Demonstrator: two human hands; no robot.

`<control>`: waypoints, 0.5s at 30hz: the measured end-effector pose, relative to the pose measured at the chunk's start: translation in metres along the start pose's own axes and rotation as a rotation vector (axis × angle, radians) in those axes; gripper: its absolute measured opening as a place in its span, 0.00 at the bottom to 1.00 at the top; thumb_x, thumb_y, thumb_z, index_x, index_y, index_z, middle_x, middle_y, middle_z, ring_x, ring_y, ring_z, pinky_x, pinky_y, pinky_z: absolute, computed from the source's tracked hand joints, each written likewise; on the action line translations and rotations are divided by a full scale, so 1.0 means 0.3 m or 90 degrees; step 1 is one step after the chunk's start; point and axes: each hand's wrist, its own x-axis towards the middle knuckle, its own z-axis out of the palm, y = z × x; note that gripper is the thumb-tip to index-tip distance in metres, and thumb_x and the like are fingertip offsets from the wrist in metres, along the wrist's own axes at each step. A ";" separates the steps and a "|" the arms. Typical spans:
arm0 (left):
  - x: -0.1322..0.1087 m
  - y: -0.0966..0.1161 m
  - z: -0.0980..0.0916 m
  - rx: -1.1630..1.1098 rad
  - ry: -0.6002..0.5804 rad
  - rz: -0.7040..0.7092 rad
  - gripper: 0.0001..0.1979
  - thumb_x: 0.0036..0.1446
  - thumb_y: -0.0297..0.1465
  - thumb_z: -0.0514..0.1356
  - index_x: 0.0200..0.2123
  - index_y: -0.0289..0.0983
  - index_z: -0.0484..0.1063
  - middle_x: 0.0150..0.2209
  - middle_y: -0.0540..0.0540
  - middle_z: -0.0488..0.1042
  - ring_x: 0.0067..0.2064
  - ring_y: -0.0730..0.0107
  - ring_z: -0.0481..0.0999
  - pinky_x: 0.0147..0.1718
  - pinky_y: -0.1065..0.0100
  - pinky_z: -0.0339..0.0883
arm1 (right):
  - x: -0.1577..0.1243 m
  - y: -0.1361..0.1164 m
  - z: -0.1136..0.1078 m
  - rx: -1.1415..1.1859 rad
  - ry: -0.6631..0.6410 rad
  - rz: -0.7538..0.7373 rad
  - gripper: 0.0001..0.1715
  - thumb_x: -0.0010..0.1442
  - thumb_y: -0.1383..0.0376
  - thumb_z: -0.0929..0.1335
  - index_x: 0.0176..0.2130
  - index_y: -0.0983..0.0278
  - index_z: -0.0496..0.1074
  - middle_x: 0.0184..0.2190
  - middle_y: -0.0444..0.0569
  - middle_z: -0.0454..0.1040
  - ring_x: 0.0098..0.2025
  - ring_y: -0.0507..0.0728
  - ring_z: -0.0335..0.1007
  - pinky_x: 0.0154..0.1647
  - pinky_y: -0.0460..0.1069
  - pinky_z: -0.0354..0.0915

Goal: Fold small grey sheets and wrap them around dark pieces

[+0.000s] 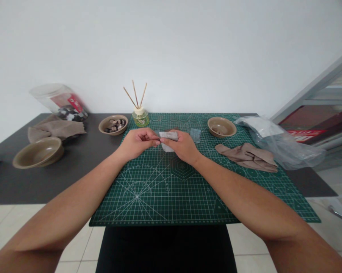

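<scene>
At the centre of the frame, both hands meet over the green cutting mat [159, 189]. The left hand [138, 142] and the right hand [182, 146] each pinch one end of a small grey piece [168, 135], fingers closed narrowly on it and holding it just above the mat. A second grey-blue piece [195, 134] lies on the mat just right of the hands.

The mat carries white grid lines, circles and a hexagon; its printed figures are too small to read. In the upper left, a clear jar [60, 100] lies tipped, and the writing on its red label is illegible. Near it are a beige cloth [57, 128] and a tan bowl [38, 151]. Behind the hands stand a bowl of stones [113, 124] and a reed diffuser [140, 115]. At right are another bowl [221, 126], a folded beige cloth [247, 155] and a plastic bag [275, 142]. The white lettering on a red sign [301, 133] is blurred.
</scene>
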 end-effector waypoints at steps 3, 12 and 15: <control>-0.001 0.001 -0.001 0.011 -0.009 0.000 0.12 0.45 0.34 0.75 0.27 0.36 0.76 0.32 0.46 0.81 0.33 0.69 0.79 0.34 0.66 0.72 | -0.006 -0.012 0.002 -0.056 0.019 -0.026 0.17 0.60 0.51 0.72 0.31 0.61 0.72 0.27 0.43 0.74 0.31 0.54 0.68 0.35 0.49 0.60; -0.006 0.003 0.001 0.029 -0.009 0.022 0.12 0.47 0.35 0.75 0.27 0.36 0.76 0.34 0.46 0.81 0.36 0.67 0.80 0.38 0.64 0.74 | -0.010 -0.012 0.005 -0.087 0.016 -0.050 0.14 0.62 0.54 0.71 0.32 0.60 0.72 0.28 0.43 0.74 0.32 0.55 0.69 0.36 0.50 0.60; -0.005 -0.001 -0.001 0.026 0.003 0.033 0.12 0.46 0.34 0.75 0.27 0.36 0.77 0.34 0.46 0.81 0.37 0.67 0.80 0.40 0.64 0.74 | -0.006 -0.010 0.003 -0.085 0.005 -0.023 0.16 0.62 0.52 0.72 0.32 0.61 0.72 0.27 0.42 0.73 0.31 0.54 0.68 0.35 0.49 0.59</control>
